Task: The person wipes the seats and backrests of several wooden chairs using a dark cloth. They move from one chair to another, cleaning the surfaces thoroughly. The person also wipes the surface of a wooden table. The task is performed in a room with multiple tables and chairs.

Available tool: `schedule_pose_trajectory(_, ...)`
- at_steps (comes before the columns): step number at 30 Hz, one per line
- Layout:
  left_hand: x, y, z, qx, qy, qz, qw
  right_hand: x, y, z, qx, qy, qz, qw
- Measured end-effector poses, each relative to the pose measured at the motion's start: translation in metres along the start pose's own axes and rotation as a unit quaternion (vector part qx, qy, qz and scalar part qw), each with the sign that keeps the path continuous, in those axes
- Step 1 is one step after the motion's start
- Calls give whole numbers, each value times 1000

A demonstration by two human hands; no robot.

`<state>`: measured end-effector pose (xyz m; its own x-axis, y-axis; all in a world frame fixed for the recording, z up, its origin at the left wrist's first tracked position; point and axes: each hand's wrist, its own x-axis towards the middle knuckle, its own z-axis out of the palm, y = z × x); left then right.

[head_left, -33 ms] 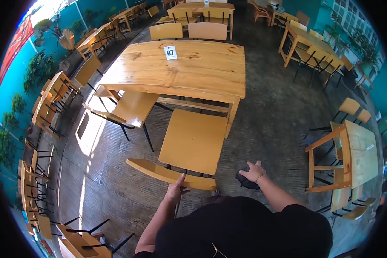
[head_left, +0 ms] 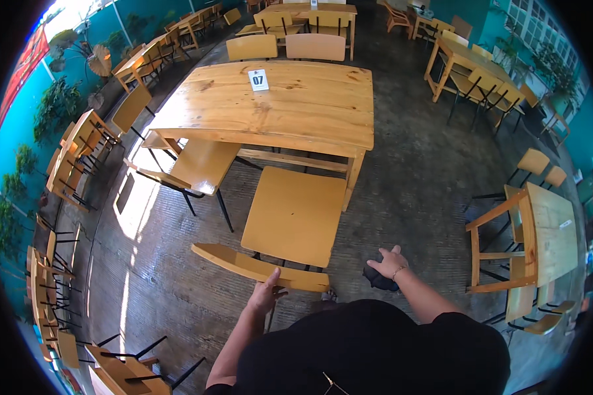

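1. One yellow chair [head_left: 294, 214] is in hand; it appears to stand on the floor [head_left: 422, 171] just before the near edge of the wooden surface [head_left: 310, 108], seat toward it.
2. Left grip [head_left: 264, 296] — clamped on the chair's backrest [head_left: 240, 263], thumb over the upper edge, other fingers partly hidden behind.
3. Right grip [head_left: 387, 264] — to the right of the chair, apart from all furniture. A dark bundle [head_left: 379, 280], probably cloth, shows under the palm. Some fingers stand apart; whether the others close on it, cannot tell.
4. Progress (judgement): partway through handling this chair. Done: hold on the backrest secured. Left: the chair is not under the surface, and the hold is not yet released. How many chairs are finished, cannot tell. A second chair [head_left: 206, 168], partly under the surface, touches neither grip.
5. Containers: none made out near the grips. The surface bears a white card [head_left: 258, 79], upright.
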<state>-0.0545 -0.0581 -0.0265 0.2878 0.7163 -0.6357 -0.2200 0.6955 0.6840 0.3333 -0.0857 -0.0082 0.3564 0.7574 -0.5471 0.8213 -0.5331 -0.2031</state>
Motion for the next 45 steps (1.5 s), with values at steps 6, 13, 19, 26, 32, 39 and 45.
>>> schedule_pose_trajectory(6, -30, 55, -73, -280, 181, 50, 941, 22, 26, -12, -40, -45, 23, 998)
schedule_pose_trajectory(13, -23, 111, -130, -208, 235, 96, 945, 74, 35, 34, -148, -142, -64, 977)
schedule_pose_trajectory(19, 32, 122, -171, -98, 125, 58, 986, 68, 6, 33, -96, -198, -74, 973)
schedule_pose_trajectory(26, 37, 148, -174, -148, 26, -38, 988, 41, -14, 47, -47, -164, 4, 985)
schedule_pose_trajectory(32, 60, 176, -213, -101, 32, -120, 987, 13, -28, 65, 28, -142, 81, 986)
schedule_pose_trajectory(39, 58, 188, -185, -60, -57, -181, 980, -19, -32, 127, 510, -151, 199, 823)
schedule_pose_trajectory(45, 70, 187, -204, -24, -62, -162, 985, -54, -117, 93, 673, -118, 210, 699)
